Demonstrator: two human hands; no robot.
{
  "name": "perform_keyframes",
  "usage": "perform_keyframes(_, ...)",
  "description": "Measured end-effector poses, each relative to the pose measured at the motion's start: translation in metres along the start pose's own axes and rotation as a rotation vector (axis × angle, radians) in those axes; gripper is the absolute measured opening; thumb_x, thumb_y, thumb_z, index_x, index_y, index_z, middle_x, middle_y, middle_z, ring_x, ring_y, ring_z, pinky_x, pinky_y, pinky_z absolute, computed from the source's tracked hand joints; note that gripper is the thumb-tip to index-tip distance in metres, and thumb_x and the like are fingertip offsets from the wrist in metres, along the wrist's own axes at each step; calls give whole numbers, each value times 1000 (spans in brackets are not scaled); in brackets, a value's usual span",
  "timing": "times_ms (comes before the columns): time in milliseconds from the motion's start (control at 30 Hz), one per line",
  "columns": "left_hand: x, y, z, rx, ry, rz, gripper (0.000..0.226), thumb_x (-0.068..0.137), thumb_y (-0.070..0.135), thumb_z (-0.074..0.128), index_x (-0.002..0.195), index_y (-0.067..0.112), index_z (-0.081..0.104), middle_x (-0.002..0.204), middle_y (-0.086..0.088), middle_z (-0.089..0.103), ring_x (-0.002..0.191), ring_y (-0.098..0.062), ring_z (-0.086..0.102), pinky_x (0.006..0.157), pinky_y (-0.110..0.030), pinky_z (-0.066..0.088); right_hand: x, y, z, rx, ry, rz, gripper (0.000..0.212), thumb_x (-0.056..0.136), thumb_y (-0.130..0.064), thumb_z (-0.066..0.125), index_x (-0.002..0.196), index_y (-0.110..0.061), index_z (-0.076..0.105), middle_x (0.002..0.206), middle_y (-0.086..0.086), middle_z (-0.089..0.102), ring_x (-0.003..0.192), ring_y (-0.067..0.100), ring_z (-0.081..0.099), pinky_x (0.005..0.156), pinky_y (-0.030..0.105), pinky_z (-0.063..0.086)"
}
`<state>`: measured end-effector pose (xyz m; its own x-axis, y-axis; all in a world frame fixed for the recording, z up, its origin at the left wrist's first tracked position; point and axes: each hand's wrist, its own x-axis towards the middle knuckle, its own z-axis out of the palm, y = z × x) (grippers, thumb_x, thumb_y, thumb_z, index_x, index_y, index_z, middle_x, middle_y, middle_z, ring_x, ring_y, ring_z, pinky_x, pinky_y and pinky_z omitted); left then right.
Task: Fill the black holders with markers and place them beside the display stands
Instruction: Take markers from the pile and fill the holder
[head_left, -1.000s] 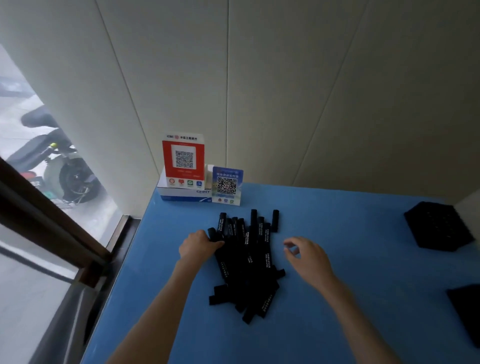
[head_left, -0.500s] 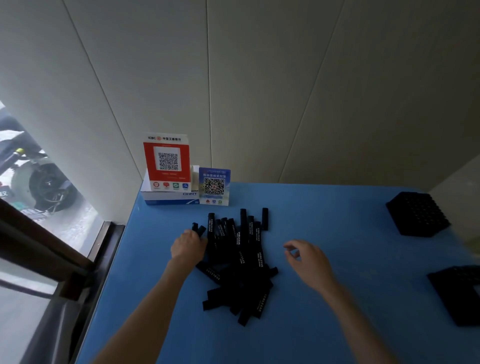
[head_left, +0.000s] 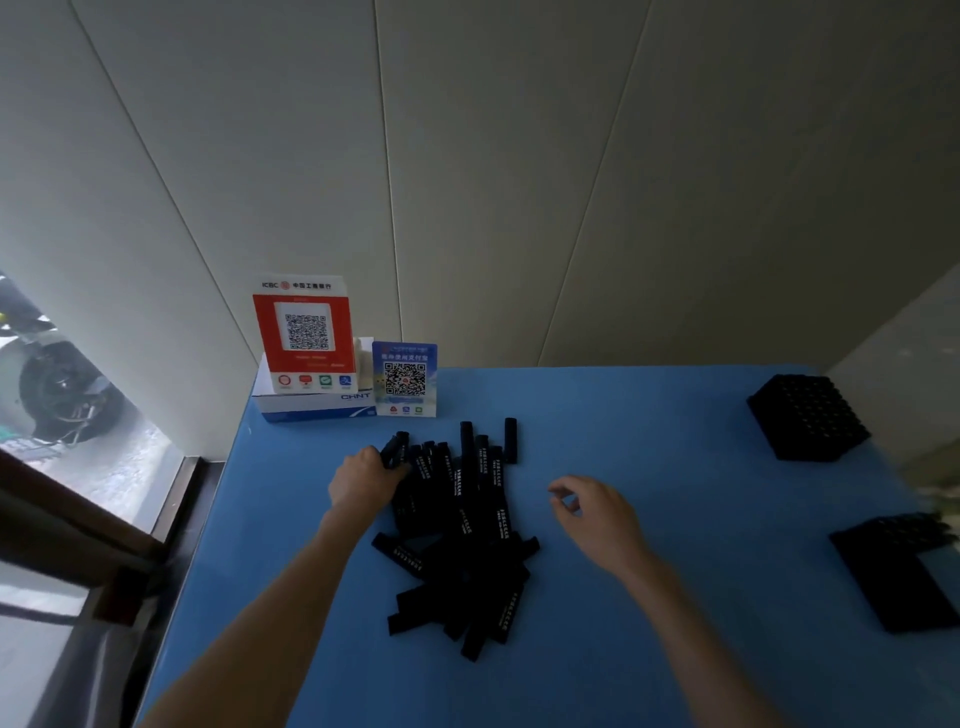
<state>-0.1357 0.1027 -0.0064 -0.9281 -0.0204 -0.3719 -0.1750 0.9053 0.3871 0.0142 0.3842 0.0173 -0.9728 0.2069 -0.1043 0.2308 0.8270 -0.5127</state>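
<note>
Markers (head_left: 457, 525), black with white lettering, lay in a loose heap at the middle of the blue desk (head_left: 649, 649), some crossing each other at the near end and several lined up side by side toward 12 o'clock. Both bare forearms reached in from 6 o'clock, 1 on each side of the heap. The right hand (head_left: 597, 512) hovered just beside the heap at its 3 o'clock side, fingers loosely curled with thumb and forefinger close together, its grip on nothing. The left hand (head_left: 361, 483) sat at the heap's 10 o'clock edge, its grip curled around the ends of 1 or 2 markers that stuck out past the knuckles; the exact count could not be told.

At 3 o'clock, near the right edge of the desk, lay a flat black holder (head_left: 898, 571), partly cut off by the picture's edge. Farther back, toward 2 o'clock, stood a 2nd black holder (head_left: 808, 415), a block with rows of holes in its top. Both were well apart from the markers.

At 11 o'clock, against the pale panelled wall (head_left: 519, 182), stood a red display stand (head_left: 305, 332) with a QR code, resting on a white and blue box (head_left: 317, 408). Just beside it, toward the right, stood a smaller blue display stand (head_left: 405, 379), also with a QR code.
</note>
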Motion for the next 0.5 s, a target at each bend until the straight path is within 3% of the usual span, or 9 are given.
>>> perform_keyframes(133,4,0,-9,66,-22,5,42,90,49,60,93,7,56,81,-6,54,79,-29,57,65,-34,46,9,-2,3,0,8,14,17,93,-30,57,106,-25,67,102,-14,68,84,9,64,80,32,54)
perform_keyframes(233,2,-8,-14,-40,-3,-53,50,91,53,53,83,4,58,79,-11,63,75,-31,60,64,-35,49,24,-8,8,-21,24,13,17,92,-29,57,104,-25,68,102,-14,69,87,9,64,77,28,52)
perform_keyframes(333,-4,-15,-22,-422,-22,-77,43,91,40,58,74,0,63,62,-13,71,57,-28,64,63,-41,61,43,-15,15,-37,4,-7,18,93,-28,57,105,-22,68,104,-10,71,92,15,66,77,30,52)
perform_keyframes(500,-20,-27,-45,-1011,-139,-75,29,95,24,66,90,-4,64,80,-23,74,63,-29,69,60,-36,60,73,-26,30,-131,-68,-31,40,94,-37,59,131,-22,54,124,3,55,110,25,58,85,37,50)
